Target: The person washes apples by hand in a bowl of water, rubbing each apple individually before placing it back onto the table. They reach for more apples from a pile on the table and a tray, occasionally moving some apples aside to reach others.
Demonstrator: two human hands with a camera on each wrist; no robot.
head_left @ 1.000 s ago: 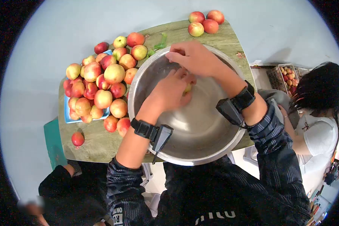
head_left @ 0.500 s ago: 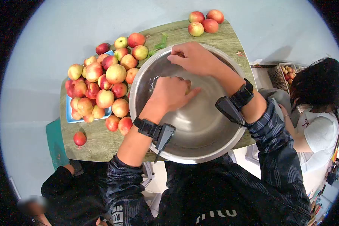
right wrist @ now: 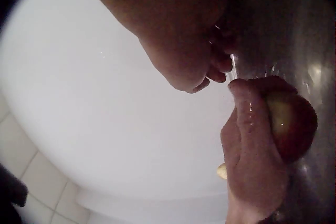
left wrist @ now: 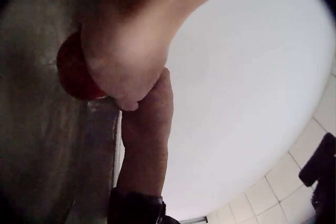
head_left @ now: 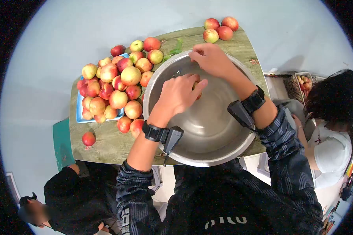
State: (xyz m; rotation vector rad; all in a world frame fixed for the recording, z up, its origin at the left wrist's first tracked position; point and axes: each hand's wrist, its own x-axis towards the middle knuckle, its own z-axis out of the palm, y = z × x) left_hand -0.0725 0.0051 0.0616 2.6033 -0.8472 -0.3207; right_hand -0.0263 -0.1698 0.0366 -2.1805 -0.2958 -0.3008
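My left hand [head_left: 178, 94] is inside a large steel basin [head_left: 208, 162], gripping a red-and-yellow nectarine [right wrist: 291, 124]. Its fingers wrap the fruit, and in the head view only a sliver shows beside the thumb. Seen from the left wrist, the nectarine [left wrist: 76, 69] bulges out past the edge of a hand. My right hand [head_left: 213, 60] holds the basin's far rim, its thumb on the inner side and its fingers curled at the edge. In the right wrist view those curled fingers [right wrist: 220, 66] sit just above the left hand.
Left of the basin, many nectarines [head_left: 130, 75] heap over a blue tray [head_left: 80, 113]. One loose nectarine [head_left: 88, 138] lies near the table's front left, several more [head_left: 225, 33] at the back right. A person [head_left: 329, 145] sits at right near a fruit crate [head_left: 294, 88]; another person [head_left: 78, 196] is at lower left.
My left hand has turned in the basin, so the nectarine shows beside the thumb again after being hidden half a second ago. The right hand stays at the rim; the head view has shifted slightly.
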